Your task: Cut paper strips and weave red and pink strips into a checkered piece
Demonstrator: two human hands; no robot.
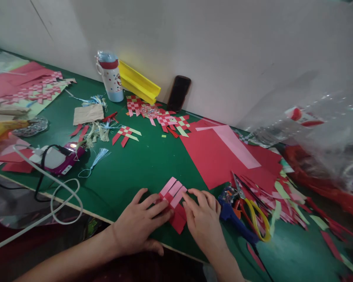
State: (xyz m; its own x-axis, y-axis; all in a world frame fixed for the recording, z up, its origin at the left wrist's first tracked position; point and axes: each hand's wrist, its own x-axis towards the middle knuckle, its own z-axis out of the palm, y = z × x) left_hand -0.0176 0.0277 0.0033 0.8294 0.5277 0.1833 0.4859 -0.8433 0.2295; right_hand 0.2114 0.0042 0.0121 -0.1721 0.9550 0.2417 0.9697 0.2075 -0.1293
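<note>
A small piece of woven paper strips (179, 219), pink at the top and red below, lies on the green table near its front edge. My left hand (141, 223) rests over the left side of this piece, fingers spread and its thumb pointing off to the right below. At the right edge, my right hand (202, 215) has its curled thumb and fingertips on the woven paper. Dark slits separate the pink strips at the upper end.
Right of my hands lie yellow-handled scissors (264, 225), a blue glue gun (235, 219) and a heap of paper offcuts. Red sheets (206, 156) spread behind. A bottle (111, 80), phone (179, 94) and yellow tray (138, 82) stand by the wall. A purple power strip (64, 162) with cables is left.
</note>
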